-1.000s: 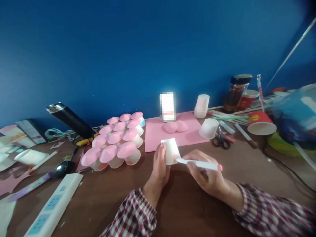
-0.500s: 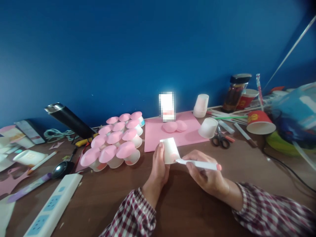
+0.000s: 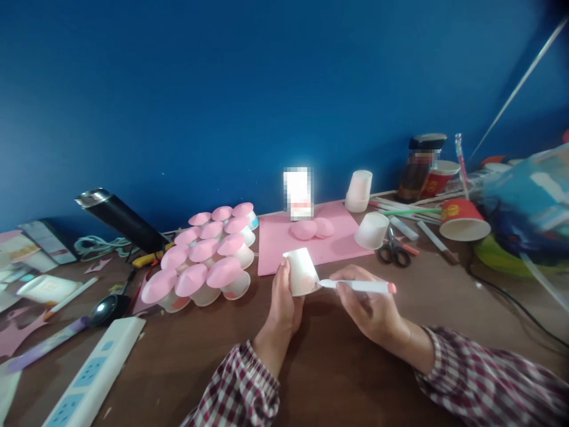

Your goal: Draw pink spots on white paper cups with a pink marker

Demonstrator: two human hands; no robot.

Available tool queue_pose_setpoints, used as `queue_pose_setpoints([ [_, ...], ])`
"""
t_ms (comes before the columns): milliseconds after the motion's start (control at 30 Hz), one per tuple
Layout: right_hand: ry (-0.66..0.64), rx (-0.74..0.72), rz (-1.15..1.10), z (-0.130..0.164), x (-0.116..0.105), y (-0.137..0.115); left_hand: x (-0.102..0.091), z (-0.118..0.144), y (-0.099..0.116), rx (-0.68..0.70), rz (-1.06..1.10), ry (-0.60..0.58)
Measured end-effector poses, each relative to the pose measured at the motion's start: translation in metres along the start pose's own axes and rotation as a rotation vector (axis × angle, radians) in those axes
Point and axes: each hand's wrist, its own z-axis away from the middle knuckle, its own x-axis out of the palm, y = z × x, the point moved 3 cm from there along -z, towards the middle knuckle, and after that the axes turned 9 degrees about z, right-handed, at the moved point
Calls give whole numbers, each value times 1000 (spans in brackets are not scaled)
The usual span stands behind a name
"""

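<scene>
My left hand (image 3: 281, 299) is closed around a small white paper cup (image 3: 301, 268), its thumb along the left side. A pale pink patch shows low on the cup's right side. In my right hand (image 3: 367, 302) is a white marker pen (image 3: 360, 286) with a pinkish-red end, its tip at or very near the cup's lower right side. Behind the cup lies a pink paper sheet (image 3: 275, 255) bearing two pink paper discs (image 3: 304, 229). To the left stand several paper cups topped with pink paper cones (image 3: 191, 279).
Beside the pink sheet are a white cup (image 3: 372, 230), stacked cups (image 3: 359, 191), scissors (image 3: 393, 254) and loose markers (image 3: 438, 240). A red cup (image 3: 464, 219) lies farther right. A power strip (image 3: 95, 370), a ladle (image 3: 109, 308) and a black flask (image 3: 120, 219) occupy the left side.
The whole view has shifted slightly. The marker lies a little more level, its tip still by the cup's lower right. Both hands keep their holds.
</scene>
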Motion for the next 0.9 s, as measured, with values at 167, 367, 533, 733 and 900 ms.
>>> queue_pose_setpoints([
  [167,-40,-11,-24,2,2,2,-1,0,-1,-11,-12,37],
  [367,-24,27,-46,2,2,2,0,1,0,-15,-16,8],
  [533,-40,-11,-53,3,3,0,-1,1,0,-17,-33,51],
  [733,-27,20,-61,3,2,2,0,2,-1,-4,-19,38],
  [900,-37,-18,-54,2,2,-1,0,2,0,-10,-17,64],
])
